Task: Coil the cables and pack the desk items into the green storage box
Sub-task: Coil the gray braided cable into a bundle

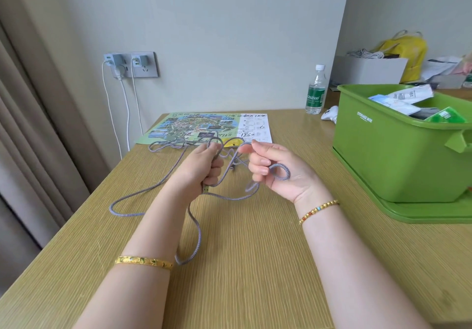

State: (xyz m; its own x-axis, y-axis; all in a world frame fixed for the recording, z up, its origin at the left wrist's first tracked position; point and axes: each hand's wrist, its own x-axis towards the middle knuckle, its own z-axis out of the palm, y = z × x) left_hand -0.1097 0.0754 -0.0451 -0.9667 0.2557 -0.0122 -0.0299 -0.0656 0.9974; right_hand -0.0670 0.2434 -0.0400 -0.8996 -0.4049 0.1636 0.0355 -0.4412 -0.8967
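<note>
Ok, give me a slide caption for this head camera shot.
Both hands gather a grey braided cable beside the green storage box.

Two hands, left (204, 161) and right (274, 168), share one grey cable (153, 190) on one wooden desk (255, 252), alongside one green box (383, 155), one map (204, 127), one water bottle (316, 91), two chargers (113, 60) in one wall socket (150, 69), and two bracelets (143, 262).

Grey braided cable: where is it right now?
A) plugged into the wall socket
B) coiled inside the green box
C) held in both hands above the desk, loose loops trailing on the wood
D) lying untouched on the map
C: the left hand and right hand both hold the grey braided cable, whose slack loops trail over the desk.
</note>
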